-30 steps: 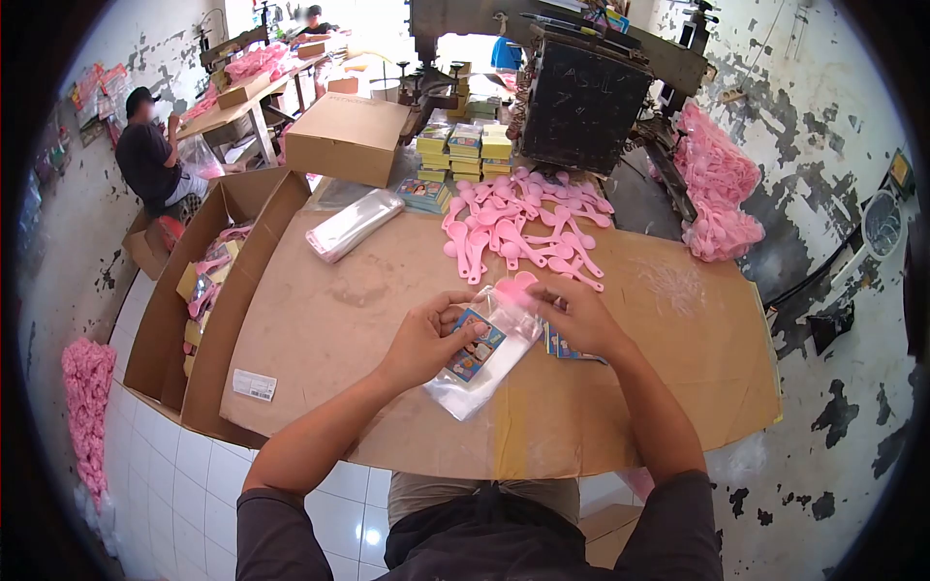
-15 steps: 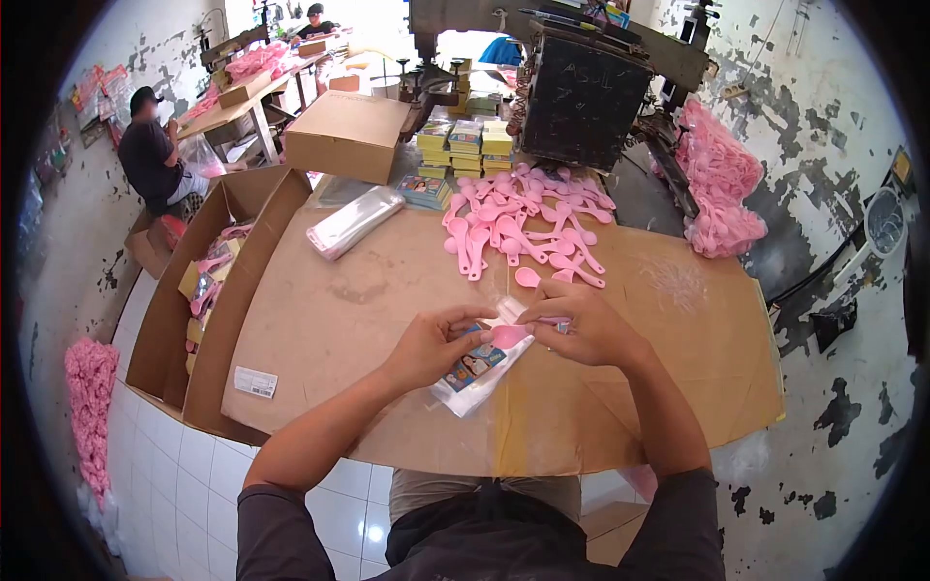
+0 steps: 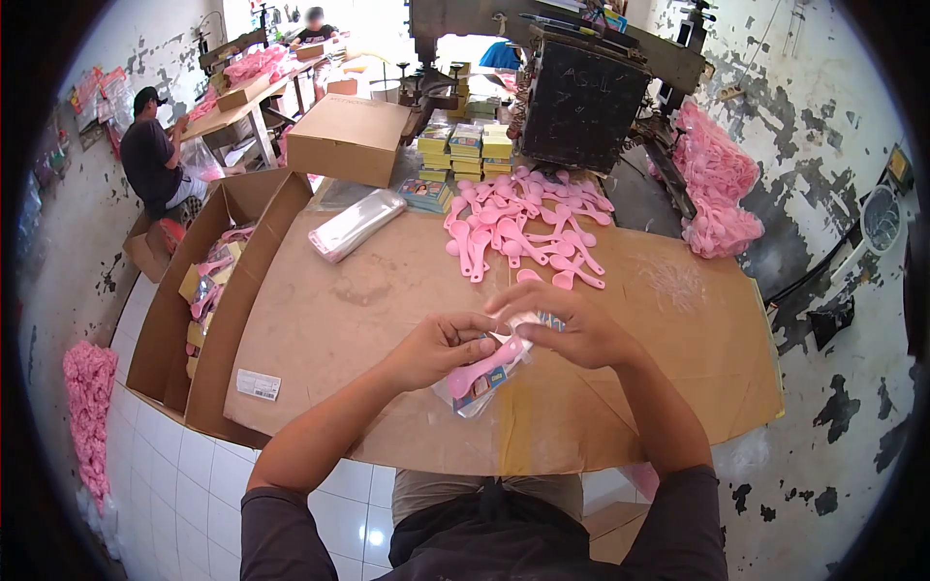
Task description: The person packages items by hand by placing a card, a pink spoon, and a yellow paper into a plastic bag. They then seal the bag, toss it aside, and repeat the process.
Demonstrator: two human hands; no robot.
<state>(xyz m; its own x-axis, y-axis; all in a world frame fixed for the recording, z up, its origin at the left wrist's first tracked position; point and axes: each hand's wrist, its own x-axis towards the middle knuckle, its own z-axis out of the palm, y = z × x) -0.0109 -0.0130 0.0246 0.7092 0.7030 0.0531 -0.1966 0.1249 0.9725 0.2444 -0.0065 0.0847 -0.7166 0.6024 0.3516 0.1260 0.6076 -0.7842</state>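
A pink spoon (image 3: pixel 481 372) lies over a printed card (image 3: pixel 475 389) within a clear plastic bag (image 3: pixel 511 360), tilted with its bowl toward me. My left hand (image 3: pixel 438 351) pinches the bag's upper left edge, thumb beside the spoon handle. At the bag's upper end, my right hand (image 3: pixel 572 327) has thumb and curled fingers around the clear plastic. A bit of blue print shows behind its fingers. Beyond the hands spreads a pile of pink spoons (image 3: pixel 523 225).
A stack of clear bags (image 3: pixel 356 225) lies left of the spoons, with stacked cards (image 3: pixel 465 145) behind. An open carton (image 3: pixel 208 358) of packed pieces stands at left. A black machine (image 3: pixel 586 97) rises at the back. Another person (image 3: pixel 150 155) sits at far left.
The spoon has moved down and left, now lying along the card with its bowl toward me. My right hand has let go of its handle and lifted over the bag's upper end.
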